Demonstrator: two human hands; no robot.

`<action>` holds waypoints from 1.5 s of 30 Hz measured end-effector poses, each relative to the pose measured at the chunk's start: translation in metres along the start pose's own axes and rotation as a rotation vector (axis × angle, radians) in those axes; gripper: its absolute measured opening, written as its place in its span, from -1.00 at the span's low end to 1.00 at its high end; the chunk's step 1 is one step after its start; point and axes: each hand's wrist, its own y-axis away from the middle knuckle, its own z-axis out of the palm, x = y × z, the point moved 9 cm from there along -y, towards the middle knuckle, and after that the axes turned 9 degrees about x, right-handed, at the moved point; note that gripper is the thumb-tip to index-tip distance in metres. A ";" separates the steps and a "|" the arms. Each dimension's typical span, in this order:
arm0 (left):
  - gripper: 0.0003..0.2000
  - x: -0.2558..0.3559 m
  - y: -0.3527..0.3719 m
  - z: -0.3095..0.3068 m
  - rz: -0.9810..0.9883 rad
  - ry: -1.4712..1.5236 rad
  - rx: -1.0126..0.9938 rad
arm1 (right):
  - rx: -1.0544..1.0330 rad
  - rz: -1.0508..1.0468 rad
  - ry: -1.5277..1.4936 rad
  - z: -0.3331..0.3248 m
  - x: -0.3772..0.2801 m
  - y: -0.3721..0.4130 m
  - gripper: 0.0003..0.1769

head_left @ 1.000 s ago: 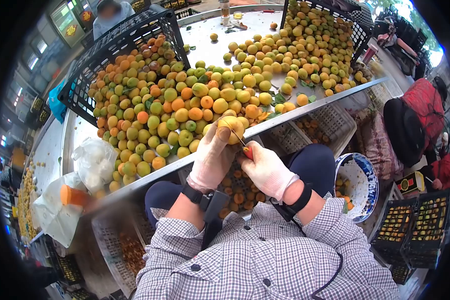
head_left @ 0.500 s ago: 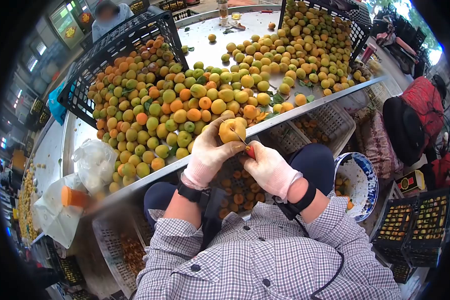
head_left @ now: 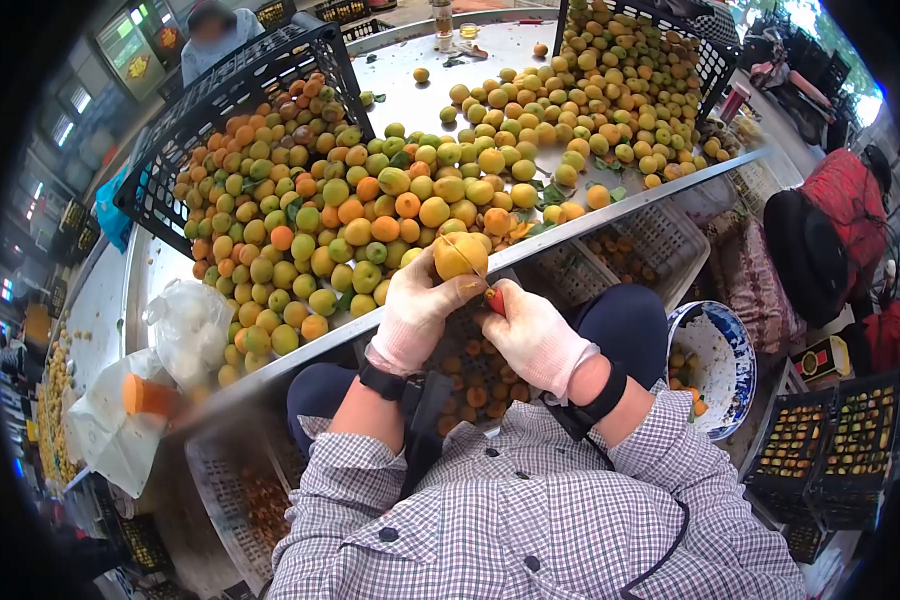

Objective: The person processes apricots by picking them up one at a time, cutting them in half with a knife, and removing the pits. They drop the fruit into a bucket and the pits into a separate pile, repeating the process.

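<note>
Between the thumb and fingers of my gloved left hand (head_left: 417,305) is a yellow apricot (head_left: 460,256), held just above the table's front edge. My right hand (head_left: 525,330), gloved too, is closed around the red handle of a small knife (head_left: 495,298). Its thin blade lies against the lower right of the fruit, and a cut line runs across the skin. Right behind my hands spreads a heap of green, yellow and orange apricots (head_left: 350,208). A crate of halved apricots (head_left: 480,385) sits below, partly hidden by my forearms.
Black crates (head_left: 150,190) lie tipped on the metal table (head_left: 395,75), spilling fruit. A plastic bag (head_left: 188,325) and an orange cup (head_left: 150,394) are at the left. To the right are a blue-and-white basin (head_left: 740,370) and trays of cut fruit (head_left: 855,440). A person (head_left: 215,40) is at the far left.
The apricot has turned in my left hand: its stem hollow faced me before, and now a smoother side with the cut line shows. Both hands stay in nearly the same place.
</note>
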 end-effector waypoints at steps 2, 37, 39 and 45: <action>-0.52 -0.002 0.002 0.004 -0.004 0.109 0.010 | -0.001 0.023 -0.007 0.001 0.001 0.001 -0.70; -0.58 0.006 -0.002 0.005 0.156 0.182 0.111 | 0.639 -0.415 -0.193 -0.033 -0.029 -0.033 -0.72; -0.60 -0.008 -0.007 0.000 0.125 0.246 0.182 | 0.583 -0.290 -0.264 -0.022 -0.020 -0.039 -0.73; -0.59 0.007 -0.001 -0.015 0.319 -0.216 0.449 | 0.654 -0.264 -0.144 -0.011 -0.025 -0.038 -0.77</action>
